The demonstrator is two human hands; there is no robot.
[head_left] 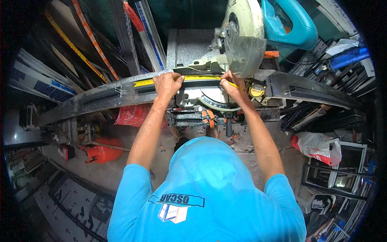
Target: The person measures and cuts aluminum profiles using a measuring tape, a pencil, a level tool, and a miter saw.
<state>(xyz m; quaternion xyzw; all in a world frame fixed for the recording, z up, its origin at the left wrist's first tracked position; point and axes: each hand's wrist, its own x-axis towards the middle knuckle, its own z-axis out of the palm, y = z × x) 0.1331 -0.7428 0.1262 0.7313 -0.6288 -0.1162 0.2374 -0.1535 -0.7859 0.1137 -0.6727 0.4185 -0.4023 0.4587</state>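
Observation:
A yellow tape measure blade (197, 78) lies stretched along a dark, narrow metal profile (197, 84) on the saw bed. My left hand (167, 86) is closed on the blade and profile, thumb toward the right. A thin yellow pencil (234, 85) slants through the closed fingers of my right hand (234, 89), its tip close to the blade. Just right of that hand rests the yellow and black tape measure case (257, 90). The miter saw (246, 36), with its clear guard and teal handle, stands raised directly behind my right hand.
Long grey support rails (96, 94) extend to both sides of the saw. Upright profiles (141, 32) lean behind on the left. A red gas cylinder (102, 151) lies on the floor at left. At right are a white and red bag (316, 147) and a framed pane (342, 171).

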